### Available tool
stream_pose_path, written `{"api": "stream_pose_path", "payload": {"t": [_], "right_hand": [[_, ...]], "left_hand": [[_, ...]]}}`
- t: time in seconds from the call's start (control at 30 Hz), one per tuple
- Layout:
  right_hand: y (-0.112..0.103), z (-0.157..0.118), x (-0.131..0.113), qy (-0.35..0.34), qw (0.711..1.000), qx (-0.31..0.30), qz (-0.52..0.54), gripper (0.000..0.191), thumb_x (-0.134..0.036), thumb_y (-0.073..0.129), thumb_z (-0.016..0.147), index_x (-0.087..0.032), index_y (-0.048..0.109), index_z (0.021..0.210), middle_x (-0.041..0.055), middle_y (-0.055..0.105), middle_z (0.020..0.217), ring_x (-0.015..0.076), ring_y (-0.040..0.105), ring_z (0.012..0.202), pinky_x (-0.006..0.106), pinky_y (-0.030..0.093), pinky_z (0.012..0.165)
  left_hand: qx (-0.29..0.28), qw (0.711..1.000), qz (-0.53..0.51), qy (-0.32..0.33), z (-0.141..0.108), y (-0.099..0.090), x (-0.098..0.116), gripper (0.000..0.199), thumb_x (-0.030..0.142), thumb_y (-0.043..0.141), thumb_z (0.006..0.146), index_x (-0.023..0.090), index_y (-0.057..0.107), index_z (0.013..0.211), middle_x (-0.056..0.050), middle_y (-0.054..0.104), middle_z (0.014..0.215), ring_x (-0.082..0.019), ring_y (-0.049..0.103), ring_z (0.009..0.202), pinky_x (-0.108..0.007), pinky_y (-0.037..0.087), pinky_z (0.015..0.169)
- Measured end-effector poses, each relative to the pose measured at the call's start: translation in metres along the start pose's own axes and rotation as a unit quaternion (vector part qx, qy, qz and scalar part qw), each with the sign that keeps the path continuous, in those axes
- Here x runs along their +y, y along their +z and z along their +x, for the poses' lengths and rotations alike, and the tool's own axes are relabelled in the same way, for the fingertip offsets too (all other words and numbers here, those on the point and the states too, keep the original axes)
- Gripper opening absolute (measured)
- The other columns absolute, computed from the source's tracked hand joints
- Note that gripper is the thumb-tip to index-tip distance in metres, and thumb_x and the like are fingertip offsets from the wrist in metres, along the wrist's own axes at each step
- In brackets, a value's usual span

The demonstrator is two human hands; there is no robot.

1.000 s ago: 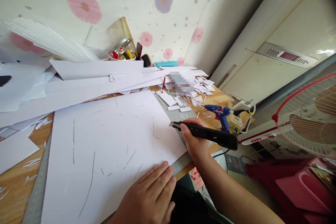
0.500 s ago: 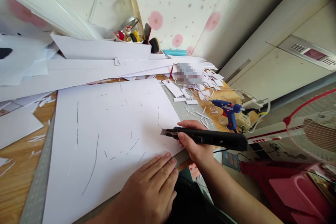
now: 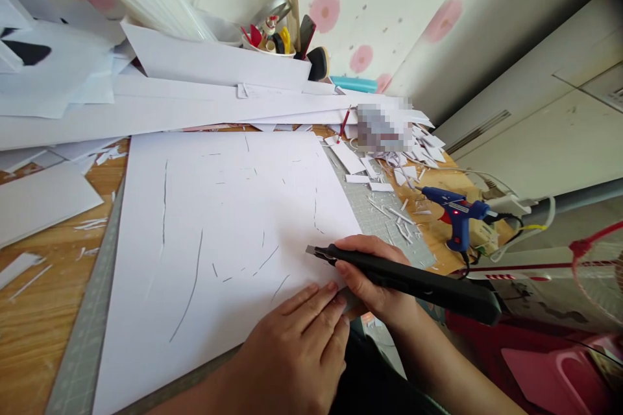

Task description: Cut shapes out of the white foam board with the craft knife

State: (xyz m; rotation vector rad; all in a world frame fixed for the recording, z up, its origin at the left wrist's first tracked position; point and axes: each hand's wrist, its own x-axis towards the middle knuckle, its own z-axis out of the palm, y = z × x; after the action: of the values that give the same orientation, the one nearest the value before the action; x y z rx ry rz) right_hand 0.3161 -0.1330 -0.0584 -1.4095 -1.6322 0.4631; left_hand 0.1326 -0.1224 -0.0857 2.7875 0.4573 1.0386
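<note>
A large white board [image 3: 233,207] lies on a grey cutting mat [image 3: 80,343], with thin dark lines and short slits over its surface. My left hand [image 3: 302,343] rests flat on the board's near edge, fingers stretched out. In my right hand [image 3: 374,279] is a black utility knife [image 3: 418,285], gripped near its front end. Its short blade points left over the right part of the board; whether the tip touches the surface I cannot tell.
A blue glue gun [image 3: 455,211] with a lit red light stands right of the mat. White offcuts [image 3: 348,159] and a red pencil [image 3: 343,124] lie behind. Long white strips [image 3: 195,107] and a cup of tools [image 3: 270,45] line the wall. A fan [image 3: 603,266] is at right.
The camera view has shifted, so most things sit further right in the picture. The knife's blade has swung slightly upward and its handle lower. My left hand stays flat on the board.
</note>
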Motion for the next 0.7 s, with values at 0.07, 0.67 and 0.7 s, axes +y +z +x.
{"api": "stream_pose_path", "payload": {"t": [0.07,0.67,0.7], "right_hand": [[0.0002,-0.0004,0.0006,0.000,1.000,-0.005,0.009,0.022,-0.017,0.069,0.080,-0.026,0.067,0.100,-0.0020,0.075,0.085,0.0117,0.071,0.074,0.018,0.056,0.068],[-0.0025,0.0022,0.0006,-0.007,0.999,-0.036,0.012,0.023,-0.015,0.069,0.080,-0.025,0.066,0.101,-0.0013,0.074,0.084,0.0121,0.070,0.072,0.018,0.055,0.066],[-0.0025,0.0031,0.0002,-0.012,0.999,-0.039,0.014,0.023,-0.015,0.068,0.081,-0.025,0.066,0.101,-0.0008,0.073,0.083,0.0122,0.069,0.071,0.019,0.055,0.065]], "left_hand": [[0.006,1.000,0.002,-0.002,-0.0002,0.0004,0.0002,0.024,0.019,0.051,0.089,0.014,0.071,0.102,-0.006,0.074,0.108,-0.021,0.067,0.106,-0.034,0.051,0.098],[0.020,1.000,-0.014,-0.008,-0.0051,0.0068,-0.0005,0.025,0.016,0.050,0.088,0.014,0.071,0.100,-0.007,0.074,0.108,-0.022,0.067,0.107,-0.034,0.053,0.097],[0.019,1.000,-0.014,-0.006,-0.0044,0.0066,-0.0007,0.025,0.016,0.049,0.088,0.015,0.071,0.100,-0.007,0.074,0.109,-0.022,0.066,0.107,-0.034,0.053,0.097]]}}
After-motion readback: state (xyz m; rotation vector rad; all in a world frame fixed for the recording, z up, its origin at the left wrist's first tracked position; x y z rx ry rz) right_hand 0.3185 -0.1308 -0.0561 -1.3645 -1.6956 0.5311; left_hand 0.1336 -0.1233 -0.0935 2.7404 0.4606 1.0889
